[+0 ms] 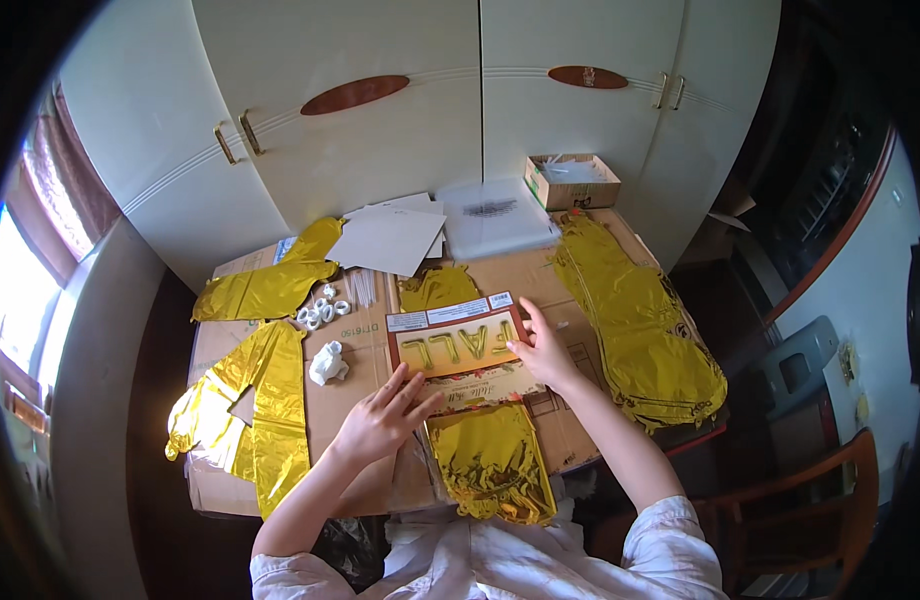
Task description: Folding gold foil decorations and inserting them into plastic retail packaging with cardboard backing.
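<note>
Printed card (pixel 460 347) at centre frame, long axis left-right, right end slightly higher. Right hand (pixel 548 352) nearer: thumb over the card's right edge, fingers narrow, apparently pinching it. Left hand (pixel 378 420) at lower-left corner, fingers spread, no grip; card lies up and right of them. Card: red border, pale top strip, gold letter shapes; beige floral panel (pixel 485 387) just below, can't tell if joined.
</note>
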A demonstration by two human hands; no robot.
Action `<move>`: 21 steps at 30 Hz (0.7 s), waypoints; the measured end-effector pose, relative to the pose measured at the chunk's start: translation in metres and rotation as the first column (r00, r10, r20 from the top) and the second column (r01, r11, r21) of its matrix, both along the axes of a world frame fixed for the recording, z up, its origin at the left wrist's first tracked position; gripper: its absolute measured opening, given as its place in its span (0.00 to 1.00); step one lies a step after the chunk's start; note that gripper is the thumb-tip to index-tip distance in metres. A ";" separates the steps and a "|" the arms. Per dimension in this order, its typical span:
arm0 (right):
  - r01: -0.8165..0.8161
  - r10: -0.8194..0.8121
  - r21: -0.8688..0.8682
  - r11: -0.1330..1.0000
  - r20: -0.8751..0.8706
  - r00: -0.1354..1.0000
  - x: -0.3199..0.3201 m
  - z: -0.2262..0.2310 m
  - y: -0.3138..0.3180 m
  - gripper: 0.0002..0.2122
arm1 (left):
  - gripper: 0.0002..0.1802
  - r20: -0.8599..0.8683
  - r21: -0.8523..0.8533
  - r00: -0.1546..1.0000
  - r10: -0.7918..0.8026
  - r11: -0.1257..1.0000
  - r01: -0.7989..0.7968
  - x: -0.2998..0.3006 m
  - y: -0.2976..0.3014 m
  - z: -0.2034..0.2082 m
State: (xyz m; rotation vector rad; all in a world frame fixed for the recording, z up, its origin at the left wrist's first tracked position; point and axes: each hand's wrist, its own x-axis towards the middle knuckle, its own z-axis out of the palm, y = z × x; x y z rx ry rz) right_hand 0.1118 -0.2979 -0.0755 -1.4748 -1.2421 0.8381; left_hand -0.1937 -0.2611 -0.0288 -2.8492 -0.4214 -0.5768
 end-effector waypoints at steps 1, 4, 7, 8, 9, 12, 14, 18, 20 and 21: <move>0.000 -0.008 0.065 0.998 0.108 0.994 0.004 -0.007 0.006 0.29 | 0.26 -0.011 -0.036 1.000 -0.001 0.999 0.001 0.002 -0.001 -0.003; 0.059 -0.120 0.163 0.985 0.391 0.913 0.000 -0.012 0.013 0.17 | 0.27 -0.026 -0.152 0.999 0.022 0.988 -0.025 0.002 0.003 -0.015; 0.073 -0.213 0.275 0.959 0.521 0.827 -0.009 -0.020 0.013 0.14 | 0.27 -0.013 -0.213 0.999 0.031 0.976 -0.033 0.002 0.006 -0.025; 0.071 -0.223 0.288 0.955 0.540 0.811 -0.008 -0.021 0.012 0.14 | 0.27 -0.008 -0.234 0.999 0.032 0.972 -0.032 0.002 0.006 -0.023; 0.063 -0.227 0.298 0.952 0.558 0.798 -0.009 -0.022 0.011 0.14 | 0.26 -0.005 -0.258 0.999 0.038 0.965 -0.038 0.002 0.005 -0.021; 0.058 -0.242 0.316 0.947 0.584 0.774 -0.012 -0.022 0.008 0.14 | 0.25 -0.036 -0.311 0.998 0.053 0.948 -0.062 0.002 0.003 -0.018; 0.057 -0.246 0.318 0.947 0.596 0.765 -0.013 -0.023 0.005 0.15 | 0.26 -0.020 -0.312 0.999 0.044 0.949 -0.048 0.001 0.004 -0.020; 0.091 -0.235 0.278 0.956 0.545 0.805 -0.017 -0.023 0.005 0.16 | 0.26 -0.006 -0.317 0.999 0.041 0.948 -0.041 0.002 0.003 -0.022; 0.094 -0.258 0.293 0.952 0.591 0.764 -0.018 -0.020 0.002 0.16 | 0.25 -0.009 -0.328 0.999 0.036 0.944 -0.037 0.003 0.004 -0.020; 0.070 -0.279 0.325 0.943 0.661 0.696 -0.019 -0.016 -0.001 0.17 | 0.25 -0.014 -0.332 0.999 0.039 0.942 -0.041 0.002 0.004 -0.019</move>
